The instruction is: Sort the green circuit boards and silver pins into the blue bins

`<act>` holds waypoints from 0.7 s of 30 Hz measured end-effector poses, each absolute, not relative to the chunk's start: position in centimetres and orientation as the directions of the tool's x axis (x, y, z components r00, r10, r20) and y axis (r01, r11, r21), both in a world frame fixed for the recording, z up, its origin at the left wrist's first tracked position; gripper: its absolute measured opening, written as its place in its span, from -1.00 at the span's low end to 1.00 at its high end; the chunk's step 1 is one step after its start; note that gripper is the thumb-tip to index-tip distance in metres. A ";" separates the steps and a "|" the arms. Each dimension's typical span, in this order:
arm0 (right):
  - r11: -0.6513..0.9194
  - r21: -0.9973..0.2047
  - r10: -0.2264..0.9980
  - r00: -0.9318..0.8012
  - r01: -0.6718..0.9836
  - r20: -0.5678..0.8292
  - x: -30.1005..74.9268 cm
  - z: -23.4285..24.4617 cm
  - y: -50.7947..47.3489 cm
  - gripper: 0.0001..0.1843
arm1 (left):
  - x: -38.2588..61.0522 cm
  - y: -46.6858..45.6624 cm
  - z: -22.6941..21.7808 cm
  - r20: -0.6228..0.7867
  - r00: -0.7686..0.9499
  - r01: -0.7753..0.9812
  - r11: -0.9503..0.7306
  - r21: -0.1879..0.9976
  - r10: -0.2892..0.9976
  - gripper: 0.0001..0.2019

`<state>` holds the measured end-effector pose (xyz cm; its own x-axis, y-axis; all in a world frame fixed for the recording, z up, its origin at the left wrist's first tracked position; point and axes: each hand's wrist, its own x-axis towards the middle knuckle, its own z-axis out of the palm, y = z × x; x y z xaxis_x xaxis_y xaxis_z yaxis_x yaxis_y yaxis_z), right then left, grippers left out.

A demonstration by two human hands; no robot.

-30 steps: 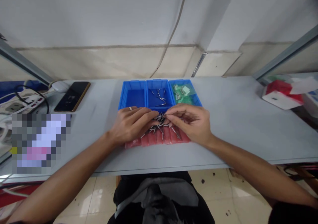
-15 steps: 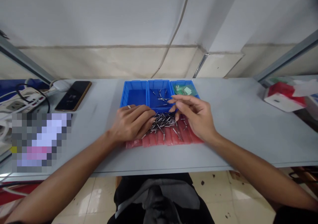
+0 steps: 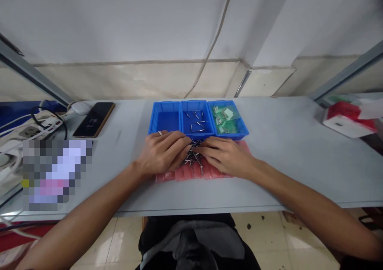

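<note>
A loose pile of thin metal pins (image 3: 194,156) lies on a strip of red-pink plastic packets (image 3: 191,175). My left hand (image 3: 163,153), a ring on one finger, presses its fingertips against the pile from the left. My right hand (image 3: 226,156) lies on the pile from the right, fingers close together, and hides much of it. Whether either hand pinches pins is hidden. Just beyond both hands stands a blue three-compartment bin (image 3: 199,110). Its left compartment (image 3: 166,118) shows bare blue floor, its middle one (image 3: 197,120) holds several pins, and its right one (image 3: 227,120) holds green circuit boards in clear bags.
On the grey table (image 3: 284,154), a black phone (image 3: 93,120) and a power strip with cables (image 3: 32,129) lie at the left, beside a pixelated patch. A red and white package (image 3: 347,122) sits at the right. The wall stands behind.
My right hand has come down from above the bin's middle compartment onto the pile, moving closer to my left hand. The pins are now more covered. The view has shifted slightly.
</note>
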<state>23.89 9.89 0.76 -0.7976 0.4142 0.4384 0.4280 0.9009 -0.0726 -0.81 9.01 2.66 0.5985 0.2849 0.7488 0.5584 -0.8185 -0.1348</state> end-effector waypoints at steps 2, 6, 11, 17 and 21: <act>0.908 -0.084 0.399 -0.787 0.410 0.472 23.9 1.0 9.8 -0.68 | -0.8 9.0 2.7 0.746 0.600 0.559 -0.818 -0.133 0.289 -0.91; 0.903 -0.193 0.425 -0.738 0.384 0.524 23.9 1.5 9.6 -0.70 | -0.8 9.1 2.7 0.742 0.603 0.562 -0.816 -0.135 0.292 -0.91; 0.899 -0.259 0.436 -0.661 0.353 0.610 24.1 1.9 9.6 -0.80 | -0.9 9.0 2.7 0.735 0.608 0.570 -0.809 -0.142 0.299 -0.92; 0.848 -0.432 0.530 -0.491 0.307 0.692 23.6 2.9 9.2 -0.84 | -0.7 9.2 2.4 0.724 0.634 0.537 -0.828 -0.160 0.271 -0.86; 0.728 -0.650 0.672 -0.415 0.219 0.613 23.3 3.7 8.6 -0.87 | -0.5 9.2 2.1 0.708 0.655 0.512 -0.843 -0.162 0.262 -0.82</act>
<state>23.34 8.56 3.73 -0.4151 0.6722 0.6131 0.2194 0.7280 -0.6496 -0.47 9.25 2.06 0.6554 0.2623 0.7083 0.5124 -0.8434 -0.1618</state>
